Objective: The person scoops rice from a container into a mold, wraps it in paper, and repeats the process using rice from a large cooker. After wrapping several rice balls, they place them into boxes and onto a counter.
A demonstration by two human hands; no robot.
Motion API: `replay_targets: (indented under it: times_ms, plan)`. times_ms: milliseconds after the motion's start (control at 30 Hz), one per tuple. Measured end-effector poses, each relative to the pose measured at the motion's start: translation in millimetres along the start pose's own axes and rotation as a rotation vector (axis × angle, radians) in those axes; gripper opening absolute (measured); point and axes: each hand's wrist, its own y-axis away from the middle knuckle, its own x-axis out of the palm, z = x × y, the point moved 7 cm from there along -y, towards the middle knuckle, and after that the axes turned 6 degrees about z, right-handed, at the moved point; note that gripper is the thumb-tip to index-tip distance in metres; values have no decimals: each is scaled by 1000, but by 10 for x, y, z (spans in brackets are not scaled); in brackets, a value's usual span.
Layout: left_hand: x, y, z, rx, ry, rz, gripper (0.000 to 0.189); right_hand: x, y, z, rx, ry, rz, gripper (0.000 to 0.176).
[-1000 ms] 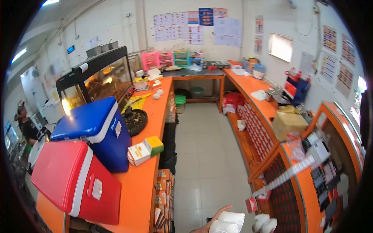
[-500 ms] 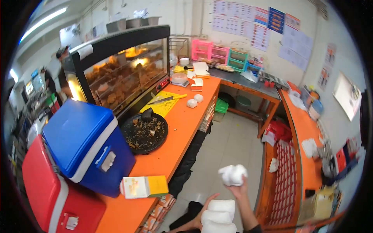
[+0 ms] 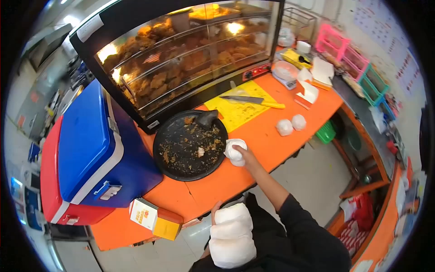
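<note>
White wrapped bundles (image 3: pixel 232 231) lie stacked against my body, with my left hand (image 3: pixel 215 212) pressed along their far left side and mostly hidden by them. In my right hand (image 3: pixel 243 153) is a white wrapped bundle (image 3: pixel 234 156), over the orange table by the right rim of a round black tray (image 3: pixel 190 174). Crumbs and a black scoop (image 3: pixel 207 119) are in the tray. Two round white bundles (image 3: pixel 284 127) sit farther right. Behind them, a knife (image 3: pixel 253 100) with a yellow handle rests on a yellow cutting board (image 3: pixel 240 119).
A lit glass display case (image 3: pixel 181 59) of fried food stands at the back. Blue (image 3: pixel 84 145) and red (image 3: pixel 47 181) cooler boxes are at the left, near a white and yellow carton (image 3: pixel 156 219). A scale (image 3: pixel 284 78) and an open box (image 3: pixel 306 94) stand back right.
The view has turned and moved closer to the orange table. My right hand, with its bundle, has moved from above the floor to over the table beside the tray.
</note>
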Motion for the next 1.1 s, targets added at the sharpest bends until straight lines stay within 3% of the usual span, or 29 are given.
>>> replay_targets:
  times_ms: [100,167,233,300,333,400,467,500,533,567,600,633,700,800,833,900,1033,1100]
  plan:
    - [283,-266,-72,91,144,-98,81,127,147,313,39,-132,103,41]
    - [447,-380,-66,162,256,-161,68,-102,150,518,2,-29,69,43]
    - [587,-398,-108,232,353,-225,55,-367,65,730,34,252,41,51]
    - [672,-394,-167,285,435,-278,45,-952,-236,599,160,1210,-370,53]
    - [701,-415,-184,310,480,-297,41,-818,-167,671,164,1222,-346,53]
    - [736,-422,-270,356,559,-338,38,-466,220,1145,-62,1518,-466,59]
    - [633,-399,-286,389,602,-365,39,116,573,1401,-339,1124,167,63]
    - [341,-344,-221,493,477,-459,41,431,931,1324,163,707,477,57]
    - [172,-282,-229,594,350,-549,46,766,1313,1317,404,497,731,67]
    - [217,-219,-276,599,362,-558,46,1141,1666,1373,525,406,917,81]
    - [416,-82,-478,711,143,-483,65,1352,1802,1376,305,595,1186,88]
    - [640,26,-652,816,-79,-398,108,1433,1764,1351,299,696,1002,74]
    - [699,203,-842,902,-418,-451,106,1261,1602,823,479,489,889,68]
    - [176,372,-914,888,-442,-753,96,949,1428,-86,517,103,625,59]
    - [66,393,-987,882,-444,-746,96,954,1445,-288,631,-18,480,58]
    - [-216,524,-1174,869,-651,-1050,89,990,1410,-642,712,-192,354,57]
    - [-744,542,-1405,877,-694,-1135,82,997,1346,-1091,714,-436,217,51]
    - [-787,595,-1530,886,-830,-1244,79,917,1222,-995,503,-205,199,53]
